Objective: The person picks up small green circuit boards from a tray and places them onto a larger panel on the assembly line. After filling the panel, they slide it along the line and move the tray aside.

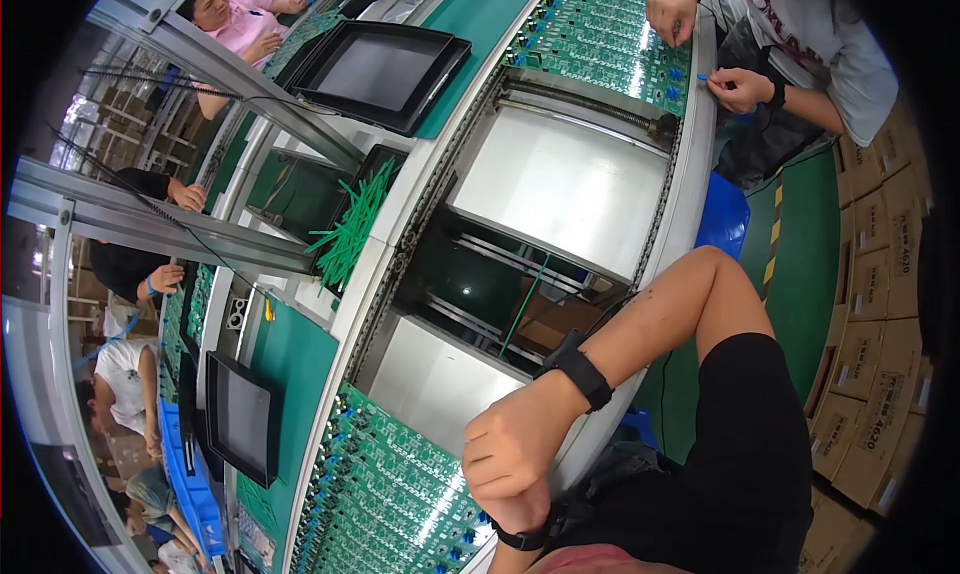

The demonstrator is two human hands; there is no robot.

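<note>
My right hand (508,452) is closed, fingers curled down, above the near part of the conveyor line. It rests against or over my left hand (524,514), which shows only in part beneath it. The left fingers are hidden, and whatever the right fingers may hold cannot be seen. Black bands circle both wrists. Just left of my hands lies a green circuit board panel (385,489) with rows of small parts and blue components along its edges. A bare metal plate (440,364) sits beyond my hands.
Past an open gap in the line lies another metal plate (565,184), then more green boards (600,39) near a co-worker's hands (735,89). Green strips (360,219) and black trays (385,69) stand on the left. Metal posts, other people and stacked cartons (870,294) surround the line.
</note>
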